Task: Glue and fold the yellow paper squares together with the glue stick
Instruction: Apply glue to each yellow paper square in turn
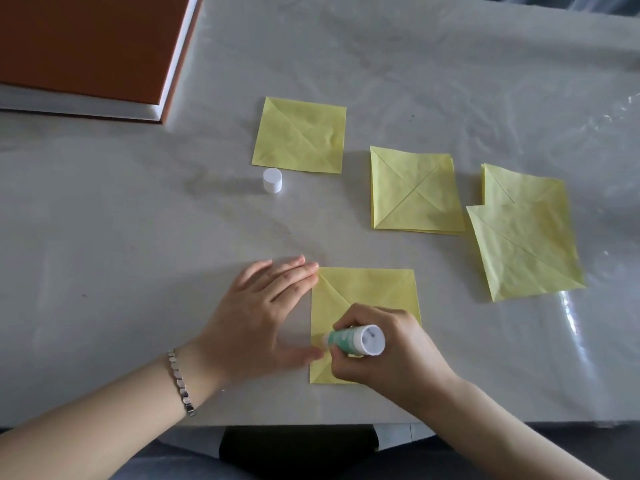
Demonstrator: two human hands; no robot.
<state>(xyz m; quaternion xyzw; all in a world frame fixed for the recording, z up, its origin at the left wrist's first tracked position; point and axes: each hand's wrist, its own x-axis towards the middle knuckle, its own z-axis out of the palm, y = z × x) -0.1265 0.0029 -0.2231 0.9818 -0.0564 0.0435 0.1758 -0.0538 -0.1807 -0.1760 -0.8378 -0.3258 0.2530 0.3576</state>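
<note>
Here, the pale surface [104,254] wears a wrinkled clear film, with an orange-covered book [86,46] at its far left corner. A white cap [272,180] stands just before one yellow square [300,136]. A stack [414,190] and two overlapping squares [526,237] lie further right. The left hand [256,317], a bracelet [180,381] on its wrist, lies flat with straight fingers at the near square [374,289]'s left edge. The right hand [391,351] grips the glue stick [356,339], tip on that square.

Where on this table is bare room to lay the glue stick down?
Bare: the wide table left of the left hand, nearer than the book; also between the white cap and that hand. Crowded: the right side, where yellow squares lie close.
</note>
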